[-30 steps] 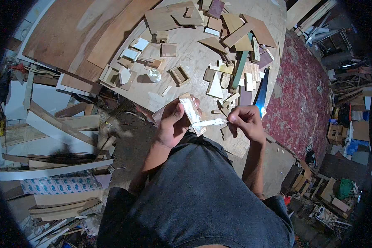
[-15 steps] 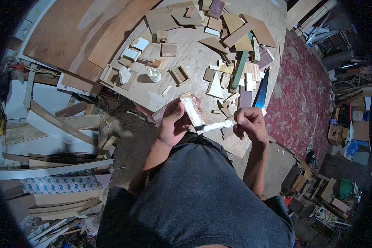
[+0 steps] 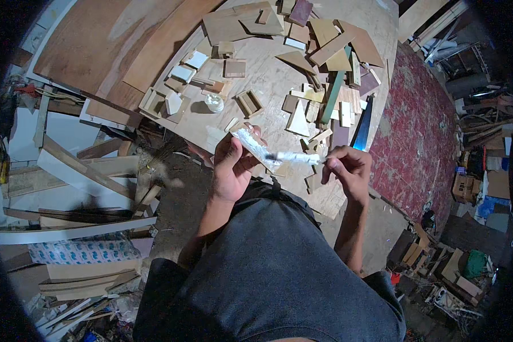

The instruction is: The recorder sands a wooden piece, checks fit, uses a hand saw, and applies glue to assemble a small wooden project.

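My left hand (image 3: pixel 232 174) is closed around a small wooden piece (image 3: pixel 249 142), thumb on its near side. Wet-looking white paint or glue covers the piece's upper face. Between the fingers of my right hand (image 3: pixel 350 174) is the end of a slim brush (image 3: pixel 300 158) with a white-smeared handle. Its dark tip touches the lower part of the coated face. Beyond my left hand, a small open jar (image 3: pixel 214 104) with white stuff in it stands on the table. A small open wooden frame (image 3: pixel 249 104) lies to the right of the jar.
The wooden table (image 3: pixel 262 62) bears heaps of wood offcuts (image 3: pixel 330 51) at the right and small blocks (image 3: pixel 182 73) at the left. A handsaw (image 3: pixel 361 128) lies at its right edge. Large plywood sheets (image 3: pixel 91 45) and scrap boards (image 3: pixel 80 171) fill the left side.
The wooden piece has tilted, its far end swinging left. The brush tip has moved a little up and left along its face. My left hand has turned slightly.
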A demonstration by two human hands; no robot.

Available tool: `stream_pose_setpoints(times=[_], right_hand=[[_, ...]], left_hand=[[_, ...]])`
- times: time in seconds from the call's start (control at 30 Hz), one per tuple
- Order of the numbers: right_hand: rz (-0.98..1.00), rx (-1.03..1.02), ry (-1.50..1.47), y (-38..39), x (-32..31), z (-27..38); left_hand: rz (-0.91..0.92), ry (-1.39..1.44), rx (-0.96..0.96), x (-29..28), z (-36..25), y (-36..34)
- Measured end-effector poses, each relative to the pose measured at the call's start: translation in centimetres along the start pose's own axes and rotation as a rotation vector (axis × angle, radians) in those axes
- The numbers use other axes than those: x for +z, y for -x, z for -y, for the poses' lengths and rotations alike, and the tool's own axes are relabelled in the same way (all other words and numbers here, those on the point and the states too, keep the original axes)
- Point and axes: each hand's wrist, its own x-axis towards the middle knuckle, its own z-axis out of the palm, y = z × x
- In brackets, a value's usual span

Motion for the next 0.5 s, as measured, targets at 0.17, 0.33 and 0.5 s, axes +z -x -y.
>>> stream_pose_setpoints(times=[0.17,0.33,0.5], right_hand=[[-0.082,-0.077,0.061,0.1,1.3,1.0],[-0.091,-0.108,0.219,0.1,1.0,1.5],[-0.036,-0.266,0.541,0.3,0.6,2.5]], left_hand=[[-0.017,-0.004,-0.023,0.0,0.2,0.0],[-0.041,0.029,-0.06,-0.1,0.1,-0.1],[-0.124,0.104,-0.184,-0.5,-0.1,-0.4]])
